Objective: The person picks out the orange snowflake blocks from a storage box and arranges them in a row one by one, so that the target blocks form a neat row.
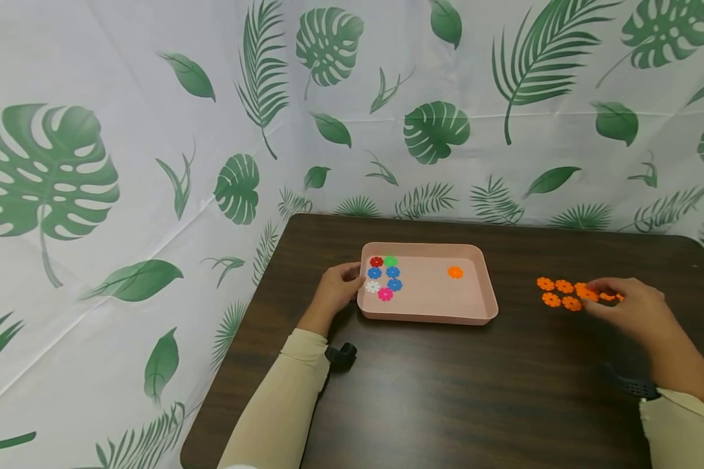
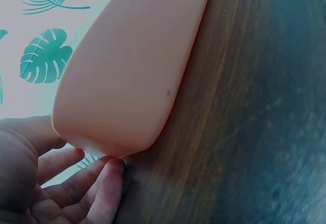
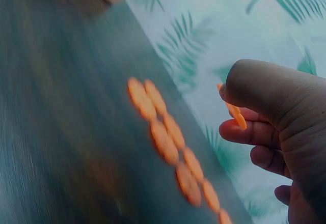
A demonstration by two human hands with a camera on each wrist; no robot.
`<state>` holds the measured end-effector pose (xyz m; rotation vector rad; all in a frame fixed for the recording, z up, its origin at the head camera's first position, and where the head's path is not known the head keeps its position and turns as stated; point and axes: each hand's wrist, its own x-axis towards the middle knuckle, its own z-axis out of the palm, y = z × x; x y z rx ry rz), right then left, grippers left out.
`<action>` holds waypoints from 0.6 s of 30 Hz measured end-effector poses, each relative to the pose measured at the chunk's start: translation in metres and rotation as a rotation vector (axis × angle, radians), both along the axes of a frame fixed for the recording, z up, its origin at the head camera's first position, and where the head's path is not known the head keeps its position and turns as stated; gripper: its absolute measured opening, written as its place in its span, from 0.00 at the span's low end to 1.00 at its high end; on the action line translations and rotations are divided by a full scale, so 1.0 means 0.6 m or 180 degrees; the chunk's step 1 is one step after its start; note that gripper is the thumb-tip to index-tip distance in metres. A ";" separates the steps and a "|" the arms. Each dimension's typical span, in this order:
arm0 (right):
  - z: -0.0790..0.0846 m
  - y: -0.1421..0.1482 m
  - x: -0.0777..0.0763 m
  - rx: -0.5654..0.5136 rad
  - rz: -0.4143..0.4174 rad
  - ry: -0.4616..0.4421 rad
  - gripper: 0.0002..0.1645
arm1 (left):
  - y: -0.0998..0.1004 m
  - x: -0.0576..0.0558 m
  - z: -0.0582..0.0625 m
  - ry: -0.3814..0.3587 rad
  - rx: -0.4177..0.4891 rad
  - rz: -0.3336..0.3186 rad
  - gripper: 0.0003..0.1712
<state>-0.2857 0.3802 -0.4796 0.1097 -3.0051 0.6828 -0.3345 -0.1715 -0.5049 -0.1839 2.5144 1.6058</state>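
At the left end of a pink tray (image 1: 428, 316), my left hand (image 1: 337, 286) holds the wall, thumb at the rim. In the left wrist view, fingertips (image 2: 113, 170) meet the corner of the tray (image 2: 122, 81). My right hand (image 1: 633, 306) pinches an orange notched plastic disc (image 3: 235, 111) between thumb and finger, above the table. Two rows of similar orange discs (image 1: 551, 299) lie under and beside that hand, partly hidden by it. One orange disc (image 1: 455, 272) lies in the tray's right half.
Inside the tray's left part sit several notched discs: red (image 1: 377, 261), green (image 1: 390, 261), blue (image 1: 393, 272), white (image 1: 373, 286) and pink (image 1: 385, 294). The dark wooden table (image 1: 446, 391) meets a leaf-patterned cloth (image 1: 352, 156) at the back and left.
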 end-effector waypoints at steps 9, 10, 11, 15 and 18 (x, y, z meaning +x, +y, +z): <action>-0.030 0.053 0.019 0.0321 -0.0418 0.0160 0.27 | -0.002 -0.002 0.000 -0.0061 -0.0077 0.0011 0.26; -0.033 0.055 0.019 0.0353 -0.0451 0.0173 0.28 | -0.002 -0.002 0.000 -0.0061 -0.0075 0.0009 0.26; -0.035 0.057 0.020 0.0389 -0.0474 0.0186 0.28 | -0.002 -0.001 0.000 -0.0060 -0.0067 0.0007 0.26; -0.043 0.065 0.020 0.0443 -0.0543 0.0210 0.28 | -0.002 -0.001 -0.001 -0.0039 -0.0025 -0.0014 0.26; -0.050 0.069 0.018 0.0455 -0.0594 0.0212 0.27 | -0.002 -0.002 -0.001 -0.0026 0.0013 -0.0024 0.26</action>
